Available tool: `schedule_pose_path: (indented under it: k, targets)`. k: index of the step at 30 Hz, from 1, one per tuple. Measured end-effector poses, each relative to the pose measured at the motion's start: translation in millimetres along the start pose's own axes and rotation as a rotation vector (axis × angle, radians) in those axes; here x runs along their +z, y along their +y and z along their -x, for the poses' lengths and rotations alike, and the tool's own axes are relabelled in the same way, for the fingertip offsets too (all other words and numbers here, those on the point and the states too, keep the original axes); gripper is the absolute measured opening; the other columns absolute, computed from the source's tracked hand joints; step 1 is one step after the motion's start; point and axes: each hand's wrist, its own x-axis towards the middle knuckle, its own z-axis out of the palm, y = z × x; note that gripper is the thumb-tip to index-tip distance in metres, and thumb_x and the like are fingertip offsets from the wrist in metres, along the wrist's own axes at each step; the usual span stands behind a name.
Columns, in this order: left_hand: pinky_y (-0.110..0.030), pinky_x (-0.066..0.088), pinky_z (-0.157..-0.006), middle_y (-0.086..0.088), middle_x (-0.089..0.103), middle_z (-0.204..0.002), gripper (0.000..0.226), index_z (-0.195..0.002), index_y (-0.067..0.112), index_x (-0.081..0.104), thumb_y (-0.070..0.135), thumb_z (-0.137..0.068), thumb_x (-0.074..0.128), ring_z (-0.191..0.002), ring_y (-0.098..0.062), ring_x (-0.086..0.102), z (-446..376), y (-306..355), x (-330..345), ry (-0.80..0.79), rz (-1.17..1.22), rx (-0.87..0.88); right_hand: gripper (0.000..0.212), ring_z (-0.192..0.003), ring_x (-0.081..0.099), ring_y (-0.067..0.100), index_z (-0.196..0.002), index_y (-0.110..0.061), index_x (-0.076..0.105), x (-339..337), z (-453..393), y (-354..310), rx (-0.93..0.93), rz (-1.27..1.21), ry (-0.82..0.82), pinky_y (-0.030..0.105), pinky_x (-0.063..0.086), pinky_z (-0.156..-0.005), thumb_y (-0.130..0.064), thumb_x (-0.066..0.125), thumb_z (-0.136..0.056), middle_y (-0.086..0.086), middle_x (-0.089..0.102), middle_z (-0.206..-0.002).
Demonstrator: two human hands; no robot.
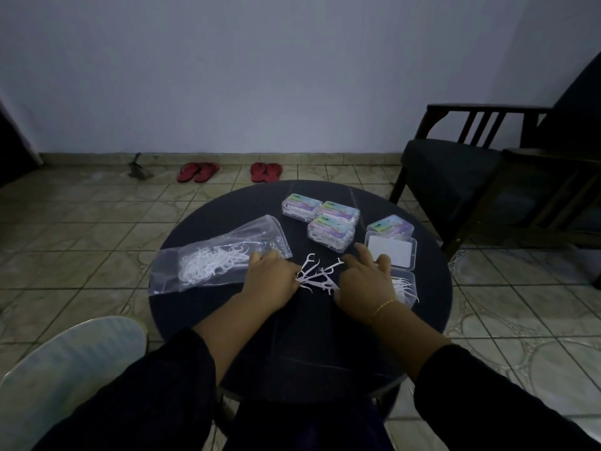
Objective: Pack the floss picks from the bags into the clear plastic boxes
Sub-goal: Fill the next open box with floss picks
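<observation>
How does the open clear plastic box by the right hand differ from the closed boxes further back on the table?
The open clear plastic box has its lid flipped back and holds only a few white floss picks; the closed clear boxes are shut, look full, and show colourful labels. The open one sits alone, while three closed ones cluster together. Both are small, clear and rectangular.

At three o'clock the right hand [366,281] covers part of the open clear box [408,288]; label print on the closed boxes [328,219] is unreadable.
</observation>
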Motion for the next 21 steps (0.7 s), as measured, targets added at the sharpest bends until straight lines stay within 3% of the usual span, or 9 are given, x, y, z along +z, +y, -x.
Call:
schedule_pose_path:
  k: [5,10,16,21]
  targets:
    - [-0.034,0.021,-0.083,0.008,0.065,-0.091,0.005,-0.082,0.026,0.058,0.030,-0.084,0.056,-0.103,-0.017,0.046,1,4,1,-0.003,-0.009,-0.023,0.035,-0.143,0.004,0.026,-0.118,-0.018,0.064,5,6,-5,0.019,0.000,0.044,0.049,0.015,-0.106,-0.037,0.050,-0.091,0.001,0.034,-0.148]
    - [-0.034,0.022,-0.084,0.006,0.065,-0.095,0.013,-0.093,0.027,0.065,0.032,-0.084,0.057,-0.105,-0.017,0.046,1,6,0,-0.012,-0.044,-0.016,0.033,-0.142,0.006,0.024,-0.113,-0.019,0.067,0,11,-1,0.025,-0.058,0.049,0.049,0.017,-0.106,-0.037,0.048,-0.093,-0.003,0.033,-0.150]
    - [-0.034,0.020,-0.081,0.005,0.064,-0.090,0.008,-0.083,0.027,0.062,0.033,-0.084,0.056,-0.100,-0.017,0.047,5,6,-1,0.019,-0.071,-0.001,0.035,-0.141,0.009,0.021,-0.103,-0.024,0.071,-17,14,19,0.042,-0.117,0.089,0.048,0.018,-0.105,-0.047,0.046,-0.093,-0.008,0.030,-0.150]
    - [-0.034,0.022,-0.086,0.008,0.066,-0.090,0.014,-0.092,0.028,0.065,0.033,-0.085,0.054,-0.100,-0.017,0.051,5,8,-2,0.007,-0.071,0.003,0.033,-0.140,0.011,0.020,-0.104,-0.033,0.070,-27,17,53,0.075,-0.113,0.155,0.046,0.022,-0.103,-0.050,0.045,-0.093,-0.009,0.028,-0.151]
